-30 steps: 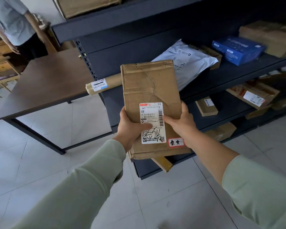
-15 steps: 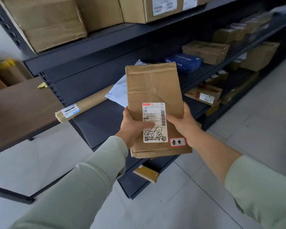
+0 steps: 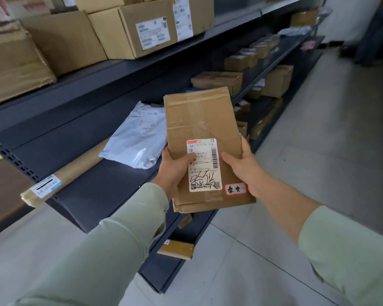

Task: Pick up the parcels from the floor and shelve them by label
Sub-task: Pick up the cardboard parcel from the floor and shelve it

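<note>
I hold a flat brown cardboard parcel [image 3: 202,129] upright in front of the dark metal shelving [image 3: 93,173]. It carries a white shipping label with handwriting and a small red-edged sticker at its lower right. My left hand [image 3: 175,171] grips its lower left edge, thumb on the label. My right hand [image 3: 243,166] grips the lower right edge. On the middle shelf behind the parcel lie a grey plastic mailer [image 3: 135,140] and a long paper-wrapped tube [image 3: 60,180].
Several large cardboard boxes [image 3: 133,29] fill the top shelf. Smaller boxes [image 3: 217,80] line the shelves further right. A flat yellow-brown parcel [image 3: 177,249] sticks out of the bottom shelf. A brown table [image 3: 2,188] stands at left. Tiled floor [image 3: 318,151] runs along the aisle on the right.
My view has swung right and up along the shelving, and the table has slid to the left edge. The parcel stays in both hands, held the same way.
</note>
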